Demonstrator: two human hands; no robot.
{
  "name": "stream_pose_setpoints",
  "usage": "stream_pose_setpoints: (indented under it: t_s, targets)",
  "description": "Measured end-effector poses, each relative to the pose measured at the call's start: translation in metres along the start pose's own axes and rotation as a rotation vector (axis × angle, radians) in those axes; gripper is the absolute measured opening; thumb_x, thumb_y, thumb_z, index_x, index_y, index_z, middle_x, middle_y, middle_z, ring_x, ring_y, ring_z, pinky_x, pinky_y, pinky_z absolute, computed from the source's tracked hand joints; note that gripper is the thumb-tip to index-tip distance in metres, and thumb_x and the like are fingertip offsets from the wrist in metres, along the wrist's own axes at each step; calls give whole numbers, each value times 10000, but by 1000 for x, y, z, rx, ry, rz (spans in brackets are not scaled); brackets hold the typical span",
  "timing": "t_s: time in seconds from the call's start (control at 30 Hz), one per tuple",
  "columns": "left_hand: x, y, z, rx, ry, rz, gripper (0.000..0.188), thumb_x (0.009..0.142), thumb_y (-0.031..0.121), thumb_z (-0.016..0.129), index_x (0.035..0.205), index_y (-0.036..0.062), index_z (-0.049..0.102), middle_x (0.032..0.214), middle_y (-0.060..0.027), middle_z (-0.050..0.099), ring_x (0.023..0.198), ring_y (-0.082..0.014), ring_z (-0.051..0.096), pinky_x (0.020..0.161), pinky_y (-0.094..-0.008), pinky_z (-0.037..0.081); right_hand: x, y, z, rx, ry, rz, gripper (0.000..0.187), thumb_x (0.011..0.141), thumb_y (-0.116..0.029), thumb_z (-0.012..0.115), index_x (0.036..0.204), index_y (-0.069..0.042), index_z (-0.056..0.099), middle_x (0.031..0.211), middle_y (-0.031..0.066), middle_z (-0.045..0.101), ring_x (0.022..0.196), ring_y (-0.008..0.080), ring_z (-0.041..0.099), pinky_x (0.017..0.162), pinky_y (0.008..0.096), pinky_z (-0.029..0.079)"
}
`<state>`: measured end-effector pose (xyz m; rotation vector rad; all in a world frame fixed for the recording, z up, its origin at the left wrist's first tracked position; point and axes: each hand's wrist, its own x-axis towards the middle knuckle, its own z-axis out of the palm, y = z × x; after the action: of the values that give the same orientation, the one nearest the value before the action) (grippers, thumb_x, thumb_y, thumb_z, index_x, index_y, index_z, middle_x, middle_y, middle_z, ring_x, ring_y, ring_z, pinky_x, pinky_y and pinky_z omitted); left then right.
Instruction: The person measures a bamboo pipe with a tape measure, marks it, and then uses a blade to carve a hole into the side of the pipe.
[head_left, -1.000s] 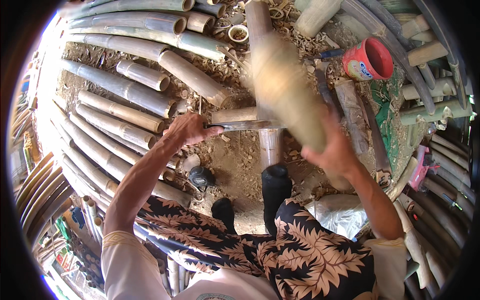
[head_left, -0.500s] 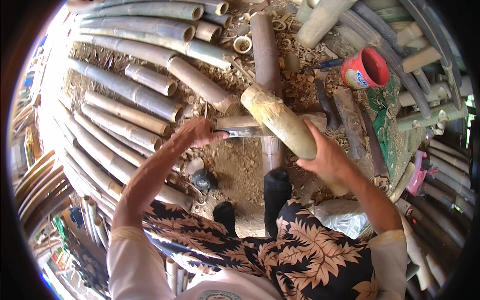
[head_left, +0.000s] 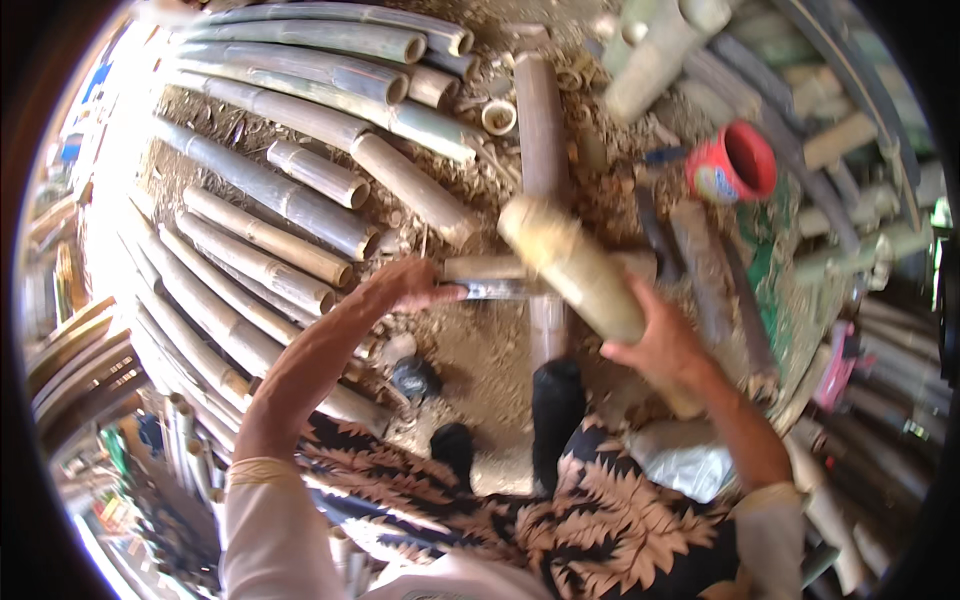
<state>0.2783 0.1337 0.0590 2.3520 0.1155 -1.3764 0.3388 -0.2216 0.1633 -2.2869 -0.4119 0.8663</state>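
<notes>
My right hand (head_left: 660, 335) grips the lower end of a short, thick, pale bamboo piece (head_left: 578, 272), thumb on the near side and fingers round the far side. The piece is tilted, its upper end pointing away to the left, with a frayed, yellowish patch near that end. A metal blade (head_left: 497, 289) extends rightward from my left hand (head_left: 412, 284), whose fingers are closed on its left end; the handle is hidden. Behind the blade lies a crosswise wooden piece (head_left: 484, 267), over a long brown bamboo pole (head_left: 543, 135) running away from my foot. The pale bamboo partly covers both.
Many bamboo poles (head_left: 290, 208) lie on the left. A red bucket (head_left: 708, 172) stands at the far right, near a dark curved tool (head_left: 655, 225). A black round object (head_left: 415, 378) sits near my feet. Shavings cover the ground; more bamboo (head_left: 880, 365) is stacked right.
The whole view has shifted, so the scene sits slightly lower and farther right. Both hands keep their grips, and the pale bamboo is now blurred by motion.
</notes>
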Motion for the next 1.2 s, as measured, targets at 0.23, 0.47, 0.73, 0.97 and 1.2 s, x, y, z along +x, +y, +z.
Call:
stream_pose_setpoints:
  t_s: [0.23, 0.47, 0.73, 0.97, 1.2]
  targets:
    - [8, -4, -74, -383, 421, 52, 720, 819, 751, 511, 875, 48, 660, 693, -89, 642, 545, -126, 583, 565, -331, 546, -45, 20, -37, 508, 496, -91, 844, 716, -198, 792, 1408, -11, 348, 1239, 128, 545, 1128, 225, 552, 985, 356, 439]
    - [-33, 17, 16, -171, 1040, 221, 376, 865, 403, 703, 954, 38, 684, 807, -81, 642, 516, -118, 562, 403, -287, 485, -86, 59, -31, 487, 436, 57, 869, 688, -209, 799, 1402, -1, 349, 1247, 125, 531, 1135, 215, 539, 986, 338, 426]
    - [-67, -1, 111, 101, 631, 137, 258, 698, 248, 777, 846, 83, 645, 851, -50, 600, 743, -272, 661, 631, -418, 537, -64, 44, -27, 399, 322, -58, 913, 674, -252, 824, 1407, 7, 345, 1261, 139, 522, 1155, 220, 526, 1000, 348, 416]
    - [-64, -2, 115, 113, 547, 113, 296, 685, 251, 783, 896, 80, 665, 868, -60, 609, 767, -308, 666, 650, -426, 541, -56, 37, -31, 354, 258, -125, 934, 665, -274, 830, 1409, 8, 341, 1275, 148, 511, 1167, 234, 518, 1013, 362, 405]
    - [-57, -4, 113, 119, 542, 108, 289, 701, 260, 779, 921, 100, 682, 879, -42, 622, 763, -284, 670, 653, -415, 545, -55, 33, -31, 264, 215, -101, 934, 663, -283, 833, 1405, 17, 352, 1280, 157, 513, 1171, 240, 519, 1015, 369, 403]
